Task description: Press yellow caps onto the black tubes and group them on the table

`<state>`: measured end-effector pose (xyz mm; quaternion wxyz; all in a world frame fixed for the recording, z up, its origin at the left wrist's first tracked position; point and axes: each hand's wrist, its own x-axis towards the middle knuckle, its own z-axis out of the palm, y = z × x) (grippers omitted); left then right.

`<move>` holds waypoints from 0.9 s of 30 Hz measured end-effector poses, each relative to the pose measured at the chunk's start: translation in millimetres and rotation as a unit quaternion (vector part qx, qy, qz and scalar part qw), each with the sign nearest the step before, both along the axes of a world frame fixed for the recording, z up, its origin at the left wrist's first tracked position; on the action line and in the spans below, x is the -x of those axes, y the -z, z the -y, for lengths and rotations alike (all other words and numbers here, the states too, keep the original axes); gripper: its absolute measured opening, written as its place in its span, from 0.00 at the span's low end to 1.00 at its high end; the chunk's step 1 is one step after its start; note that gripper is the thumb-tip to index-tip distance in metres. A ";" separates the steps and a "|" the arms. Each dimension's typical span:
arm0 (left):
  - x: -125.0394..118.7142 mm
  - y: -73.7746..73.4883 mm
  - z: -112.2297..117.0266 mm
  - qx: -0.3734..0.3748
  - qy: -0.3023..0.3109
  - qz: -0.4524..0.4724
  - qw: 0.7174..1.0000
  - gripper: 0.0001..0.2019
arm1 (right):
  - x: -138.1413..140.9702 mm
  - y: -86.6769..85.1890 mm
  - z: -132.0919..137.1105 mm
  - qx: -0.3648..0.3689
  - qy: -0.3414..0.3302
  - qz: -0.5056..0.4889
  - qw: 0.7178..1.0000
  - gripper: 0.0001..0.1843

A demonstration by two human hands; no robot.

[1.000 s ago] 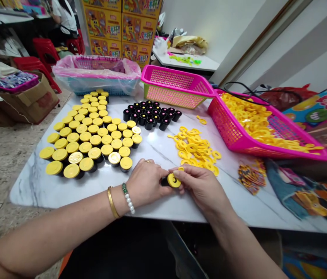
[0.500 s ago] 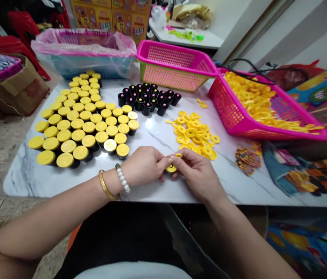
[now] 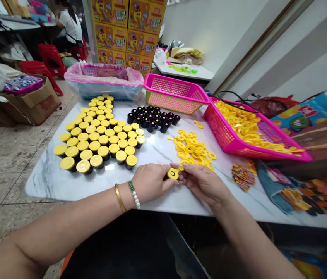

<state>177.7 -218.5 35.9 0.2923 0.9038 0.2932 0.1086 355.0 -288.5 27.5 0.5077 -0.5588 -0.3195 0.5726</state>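
Note:
My left hand grips a small black tub with a yellow ring cap near the table's front edge. My right hand pinches the same cap from the right, fingers closed on its tab. Several finished yellow-capped tubs stand in rows to the left. Uncapped black tubs cluster farther back. A loose heap of yellow rings lies just beyond my right hand.
A pink basket full of yellow rings sits at the right, another pink basket behind it, and a plastic-lined bin at the back left. Stickers lie at the right. A person sits far back left beside stacked yellow cartons.
Both hands have stayed together on the tub and cap. The camera tilted down, then back up. The cap's face shows again between my fingers.

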 end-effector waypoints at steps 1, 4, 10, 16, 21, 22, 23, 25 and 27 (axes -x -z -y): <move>-0.3 -1.2 -0.7 0.010 0.000 -0.005 1.000 0.15 | -3.5 -3.6 -4.3 0.019 -0.034 -0.014 0.999 0.17; -2.4 -5.6 -2.2 0.030 0.001 -0.017 0.999 0.15 | -6.6 -14.4 -18.0 0.072 -0.125 -0.029 0.989 0.17; -6.5 -8.8 -5.7 0.013 -0.001 -0.035 0.999 0.15 | 0.1 -14.2 -23.8 0.088 -0.156 0.002 0.984 0.21; -4.1 1.0 -3.6 0.026 -0.022 -0.059 0.998 0.20 | 7.3 -5.8 -2.8 0.009 -0.155 0.099 0.983 0.28; -0.8 2.8 -0.1 0.022 -0.067 -0.038 0.997 0.20 | 19.1 -1.9 -5.0 -0.021 -0.085 0.250 0.964 0.21; -0.2 3.0 1.4 0.018 -0.075 -0.030 0.997 0.21 | 19.8 0.4 -10.6 -0.027 -0.071 0.274 0.959 0.18; 0.2 3.3 3.1 0.005 -0.082 -0.014 0.997 0.22 | 20.4 2.6 -18.1 -0.036 -0.057 0.294 0.953 0.16; 0.6 5.0 6.5 -0.046 -0.075 0.042 0.995 0.23 | 23.2 6.3 -37.4 -0.062 -0.030 0.326 0.943 0.15; 0.5 7.8 8.9 -0.111 -0.036 0.104 0.988 0.18 | 29.9 7.7 -58.0 -0.084 -0.034 0.338 0.937 0.13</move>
